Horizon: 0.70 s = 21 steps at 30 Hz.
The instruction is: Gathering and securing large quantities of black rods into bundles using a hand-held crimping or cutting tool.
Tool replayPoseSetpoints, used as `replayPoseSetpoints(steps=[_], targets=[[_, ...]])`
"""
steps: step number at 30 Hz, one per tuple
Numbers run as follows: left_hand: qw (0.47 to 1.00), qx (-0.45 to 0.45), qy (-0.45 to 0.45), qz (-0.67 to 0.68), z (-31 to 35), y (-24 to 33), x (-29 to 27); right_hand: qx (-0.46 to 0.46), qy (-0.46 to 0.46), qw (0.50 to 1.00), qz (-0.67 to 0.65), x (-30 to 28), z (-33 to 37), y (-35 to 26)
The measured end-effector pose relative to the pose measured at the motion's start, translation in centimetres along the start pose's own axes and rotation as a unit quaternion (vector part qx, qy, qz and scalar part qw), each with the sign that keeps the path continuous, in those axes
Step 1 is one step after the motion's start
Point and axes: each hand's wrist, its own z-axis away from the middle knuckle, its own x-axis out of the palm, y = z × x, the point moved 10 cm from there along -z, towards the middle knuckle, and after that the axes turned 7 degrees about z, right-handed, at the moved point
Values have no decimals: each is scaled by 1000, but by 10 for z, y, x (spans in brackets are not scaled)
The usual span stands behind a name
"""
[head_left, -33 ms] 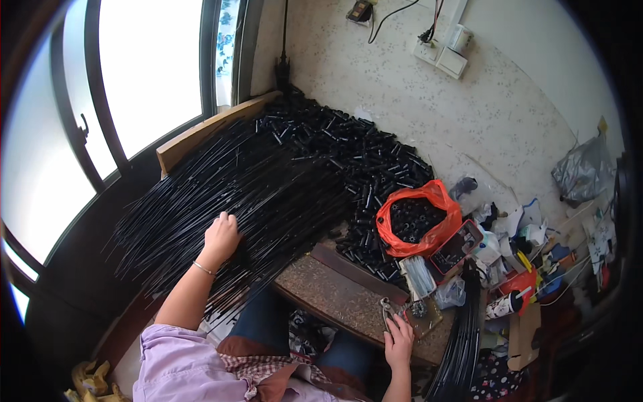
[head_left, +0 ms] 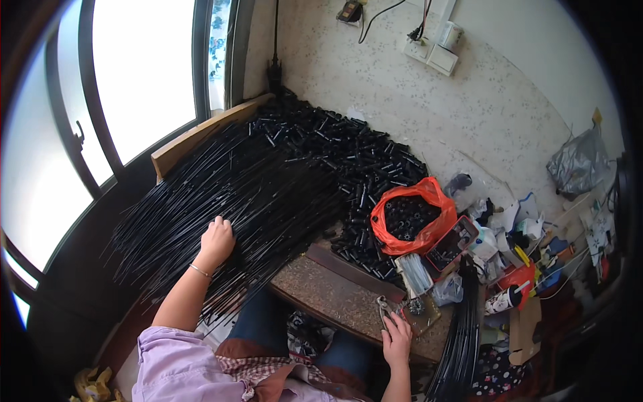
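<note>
A wide sheaf of thin black rods (head_left: 167, 208) covers the left of the table. My left hand (head_left: 218, 240), fingers curled down, is closed among the rods; its fingertips are hidden, so how many it grips does not show. At the table's front edge, my right hand (head_left: 397, 335) rests round the handles of metal pliers (head_left: 382, 306), whose jaws point away from me. Behind the rods lies a heap of short black tubes (head_left: 375, 167). An orange-red plastic bag (head_left: 434, 231) at its right side holds small black parts.
A brown bar (head_left: 348, 269) lies along the worktop (head_left: 315, 288), which is strewn with bits. A wooden board (head_left: 201, 137) edges the heap by the window. Another bundle of black rods (head_left: 462, 335) hangs at right, beside a red-rimmed box (head_left: 454, 244), a patterned cup (head_left: 499, 305) and clutter.
The whole view has shifted slightly. Both hands keep the same places against the rods and pliers.
</note>
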Motion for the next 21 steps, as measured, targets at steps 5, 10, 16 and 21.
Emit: replayPoseSetpoints(steps=[5,10,16,21], targets=[[995,50,83,-34,-6,21,-43,12,20,1000,0,-1,1,7],[991,-37,76,102,-12,31,-95,18,14,1000,-6,-1,4,11],[861,26,-53,505,-43,128,-138,-1,26,1000,-14,-2,3,6],[726,108,-38,678,-55,235,-165,2,28,999,-23,0,5,10]])
